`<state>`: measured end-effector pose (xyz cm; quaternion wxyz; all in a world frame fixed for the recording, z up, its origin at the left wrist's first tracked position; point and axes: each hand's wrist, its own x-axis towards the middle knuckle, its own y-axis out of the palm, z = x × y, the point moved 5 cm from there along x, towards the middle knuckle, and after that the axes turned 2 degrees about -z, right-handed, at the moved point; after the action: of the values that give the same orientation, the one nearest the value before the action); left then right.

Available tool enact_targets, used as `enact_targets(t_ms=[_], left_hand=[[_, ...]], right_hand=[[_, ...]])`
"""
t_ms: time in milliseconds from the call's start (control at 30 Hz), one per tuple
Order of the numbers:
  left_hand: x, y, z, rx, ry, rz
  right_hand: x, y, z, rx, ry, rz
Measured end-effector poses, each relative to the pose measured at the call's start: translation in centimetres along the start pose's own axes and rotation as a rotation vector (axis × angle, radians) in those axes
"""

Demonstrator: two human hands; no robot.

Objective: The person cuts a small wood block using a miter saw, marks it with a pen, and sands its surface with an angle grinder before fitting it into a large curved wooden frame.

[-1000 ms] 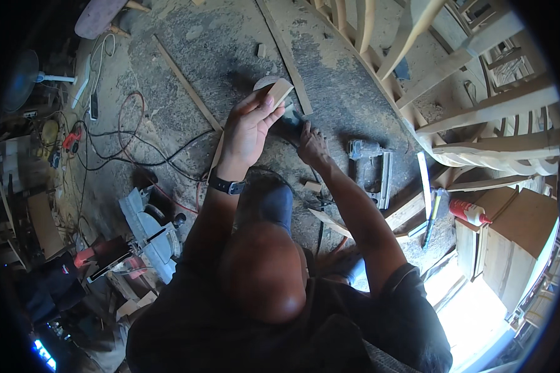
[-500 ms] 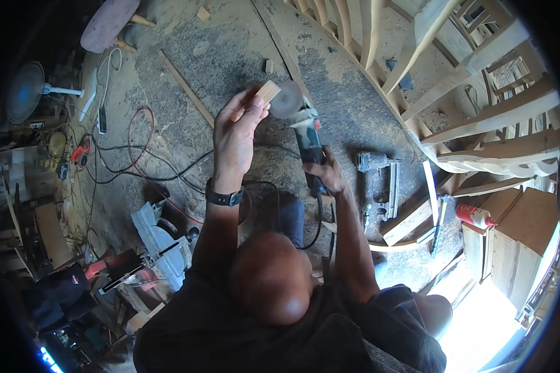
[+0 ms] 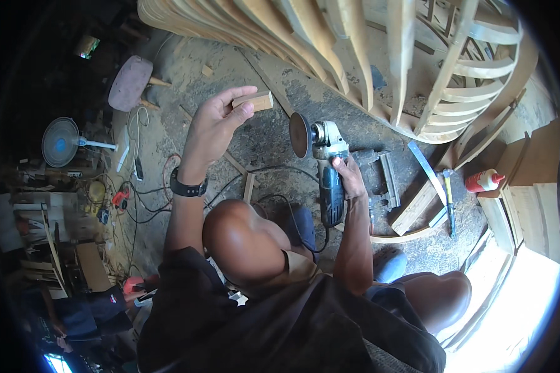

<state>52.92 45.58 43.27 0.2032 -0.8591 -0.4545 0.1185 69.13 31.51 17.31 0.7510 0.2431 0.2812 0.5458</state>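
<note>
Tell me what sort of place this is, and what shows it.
Most likely a woodworking shop: a large ribbed wooden frame curves across the upper right, and an angle grinder and a small wood block are in hand.

The left forearm (image 3: 183,217) extended forward, and the left hand (image 3: 210,130) stood farther from the torso than the right hand (image 3: 353,178), well apart from it. The left hand leaned rightward above its wrist (image 3: 191,169), its thumb (image 3: 245,109) and forefinger (image 3: 242,91) stretched out and slightly parted in a pinch. The right forearm (image 3: 356,239) ran forward from a bent elbow, the right hand curled in a grip, thumb on its left side. The left knee (image 3: 233,239) showed between the forearms.
</note>
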Motion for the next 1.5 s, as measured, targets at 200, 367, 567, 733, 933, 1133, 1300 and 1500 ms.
enact_targets(t_ms=[200, 367, 567, 733, 933, 1133, 1300, 1500], left_hand=[[0.4, 4.7, -5.6, 0.089, 0.042, 0.084], [1.8, 8.1, -2.7, 0.174, 0.074, 0.160], [3.5, 11.3, 0.1, 0.304, 0.032, 0.280], [4.0, 13.5, 1.3, 0.285, 0.077, 0.283], [3.7, 15.8, 3.6, 0.305, 0.097, 0.186], [3.6, 15.9, 3.1, 0.391, 0.150, 0.108], [3.4, 15.8, 2.7, 0.419, 0.136, 0.109], [3.3, 15.7, 3.2, 0.425, 0.145, 0.121]], right_hand=[[-1.4, 1.8, 4.3, 0.261, -0.201, 0.072], [-2.4, -0.2, 5.7, 0.210, -0.322, -0.056], [-4.3, -3.1, 4.9, 0.211, -0.273, -0.199], [-4.9, -4.4, 2.0, 0.384, -0.077, -0.156], [-4.7, -4.7, 2.5, 0.297, -0.069, -0.195], [-4.3, -4.5, 2.3, 0.260, -0.084, -0.189], [-4.3, -4.4, 2.3, 0.284, -0.113, -0.174], [-4.4, -4.6, 2.7, 0.234, -0.138, -0.176]])
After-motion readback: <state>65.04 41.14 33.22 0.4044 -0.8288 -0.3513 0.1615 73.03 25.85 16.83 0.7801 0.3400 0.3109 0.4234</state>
